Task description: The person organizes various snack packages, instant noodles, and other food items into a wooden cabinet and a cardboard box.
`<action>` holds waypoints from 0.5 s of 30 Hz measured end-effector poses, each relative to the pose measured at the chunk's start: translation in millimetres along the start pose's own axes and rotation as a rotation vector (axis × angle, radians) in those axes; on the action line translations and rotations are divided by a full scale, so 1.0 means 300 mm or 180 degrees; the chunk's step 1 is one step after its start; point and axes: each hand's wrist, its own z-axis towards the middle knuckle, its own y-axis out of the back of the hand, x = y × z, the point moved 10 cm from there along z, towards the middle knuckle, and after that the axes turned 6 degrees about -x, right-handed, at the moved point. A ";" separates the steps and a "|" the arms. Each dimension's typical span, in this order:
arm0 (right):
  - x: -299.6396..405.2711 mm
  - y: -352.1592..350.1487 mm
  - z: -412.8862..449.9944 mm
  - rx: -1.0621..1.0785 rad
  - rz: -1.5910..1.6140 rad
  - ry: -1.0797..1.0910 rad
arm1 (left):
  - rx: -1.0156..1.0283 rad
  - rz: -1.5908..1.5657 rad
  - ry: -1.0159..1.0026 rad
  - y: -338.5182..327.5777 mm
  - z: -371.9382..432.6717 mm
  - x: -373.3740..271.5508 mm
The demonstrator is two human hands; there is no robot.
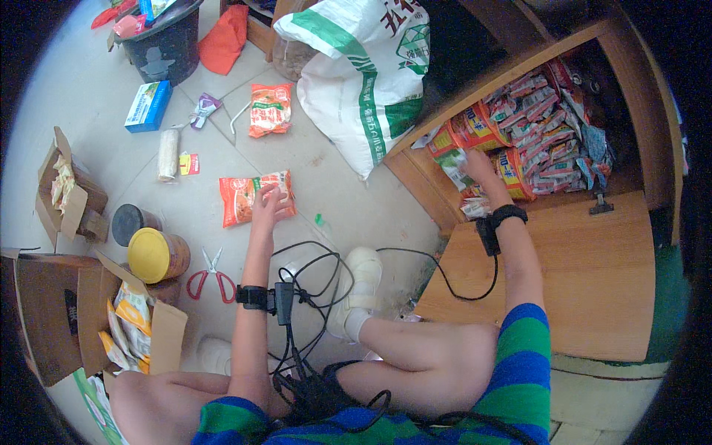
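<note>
My left hand (270, 204) rests with spread fingers on the right part of an orange food packet (238, 201) lying on the tiled floor. Inside a low wooden cabinet (411, 177) at the right, my right hand (479, 169) touches a green-and-white packet (453, 166); whether the fingers grip it is unclear. Around that hand are orange packets (477, 127) and a stack of many small pinkish sachets (537, 119). A second orange packet (270, 109) lies farther up the floor.
A white-and-green woven sack (361, 94) stands beside the cabinet, whose wooden door (545, 278) is folded down. Red-handled scissors (211, 275), a yellow-lidded tub (150, 256), a blue box (147, 107), a black bucket (167, 53) and an opened carton (168, 334) are at the left. Black cables (311, 300) loop near my feet.
</note>
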 end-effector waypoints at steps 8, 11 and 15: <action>-0.065 -0.142 -0.049 0.0170 -0.0270 -0.0460 | -0.0198 0.0316 0.0213 0.032 0.030 0.107; -0.050 -0.175 -0.025 0.0298 -0.0570 -0.0332 | -0.0131 0.0338 0.0263 0.035 0.033 0.127; -0.073 -0.155 -0.014 -0.0134 -0.0601 -0.0445 | -0.0205 0.0317 0.0264 0.047 0.043 0.131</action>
